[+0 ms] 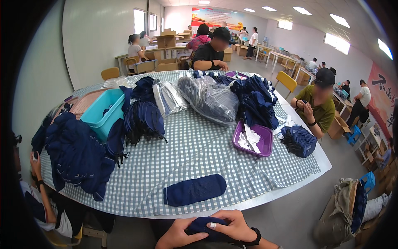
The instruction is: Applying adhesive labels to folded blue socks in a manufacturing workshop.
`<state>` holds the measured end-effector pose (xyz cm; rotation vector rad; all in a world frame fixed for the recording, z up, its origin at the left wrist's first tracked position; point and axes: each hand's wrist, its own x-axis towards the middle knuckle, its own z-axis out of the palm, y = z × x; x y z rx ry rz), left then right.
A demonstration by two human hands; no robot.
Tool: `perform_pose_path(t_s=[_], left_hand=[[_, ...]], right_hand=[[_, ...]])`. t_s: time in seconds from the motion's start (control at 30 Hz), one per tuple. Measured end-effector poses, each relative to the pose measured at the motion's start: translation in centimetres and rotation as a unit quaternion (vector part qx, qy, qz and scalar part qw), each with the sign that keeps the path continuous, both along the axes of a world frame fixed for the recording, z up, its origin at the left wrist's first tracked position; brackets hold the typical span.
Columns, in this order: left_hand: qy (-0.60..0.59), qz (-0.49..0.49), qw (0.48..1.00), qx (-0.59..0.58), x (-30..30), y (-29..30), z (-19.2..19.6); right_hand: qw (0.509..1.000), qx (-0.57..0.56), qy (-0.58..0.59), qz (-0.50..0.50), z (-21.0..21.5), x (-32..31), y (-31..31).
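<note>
Close to my body, just beyond the table's near edge, both hands grip a bunched navy fabric piece [204, 227]. My left hand [180, 233] is closed on its left side, with the thumb along the lower edge. On its right side, my right hand [235, 226] presses with thumb and fingers; a white wrap shows on one digit and a black band circles the wrist. In front of them a flat navy fabric piece [195, 191], rounded at its right end, lies on the checked tablecloth [207, 159]. My fingers hide much of the held piece's shape.
Navy fabric piles [76, 151] flank a turquoise bin [107, 112] at left. A clear plastic bag [211, 99] and a purple basket [264, 143] of white slips stand farther off. Co-workers sit around the table; one at right holds something small near a navy bundle [299, 141].
</note>
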<state>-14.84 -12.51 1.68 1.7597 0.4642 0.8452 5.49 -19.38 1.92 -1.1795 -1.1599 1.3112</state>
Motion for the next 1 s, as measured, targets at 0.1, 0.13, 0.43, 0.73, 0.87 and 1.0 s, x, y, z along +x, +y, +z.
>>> perform_pose_path(t_s=[0.1,0.13,0.43,0.73,0.87,1.0], left_hand=[[0.039,-0.04,0.988,-0.146,-0.6,-0.4,-0.6],[0.073,-0.04,0.983,-0.162,-0.7,-0.4,-1.0],[0.104,-0.121,0.965,-0.208,-2.4,-0.4,0.3],[0.021,-0.117,0.938,-0.324,-6.2,-0.2,-1.3],[-0.163,-0.033,0.915,-0.367,-7.2,-0.6,-4.1],[-0.224,0.112,0.904,-0.345,-6.5,-0.5,-4.3]], right_hand=[[1.0,-0.002,0.004,-0.008,-0.3,-0.1,0.1],[1.0,0.0,0.011,-0.016,-0.4,-0.1,0.2],[0.989,0.018,0.071,-0.125,0.0,0.5,0.4],[0.97,0.024,0.128,-0.203,-1.7,1.9,1.0],[0.966,0.03,0.155,-0.204,-1.4,2.1,0.9],[0.966,0.001,0.16,-0.202,-0.2,1.6,0.7]])
